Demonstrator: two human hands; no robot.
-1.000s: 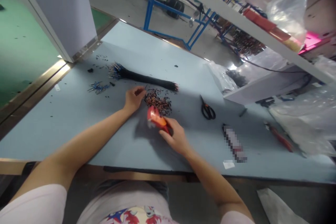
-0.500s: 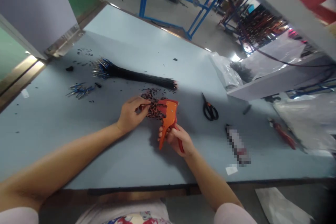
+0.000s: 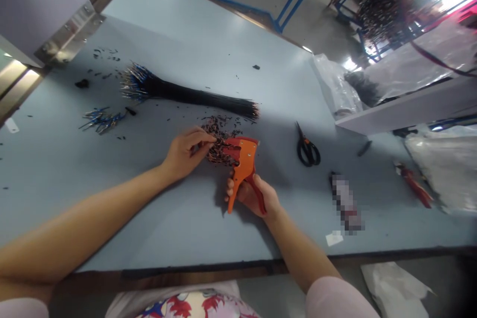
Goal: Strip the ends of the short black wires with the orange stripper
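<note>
Wire stripper (image 3: 246, 156), turned since earlier, in right fingers (image 3: 230, 186); left fingers (image 3: 200, 137) pinched, contents unclear.

Wire stripper (image 3: 246, 155): we grip it in our right hand (image 3: 258, 196).
Left hand (image 3: 189, 151): pinched at the stripper's nine o'clock, by our clippings (image 3: 219, 129).
Wire bundle (image 3: 194, 95): lying at eleven o'clock from the stripper.
Scissors (image 3: 307, 151): at three o'clock.
</note>
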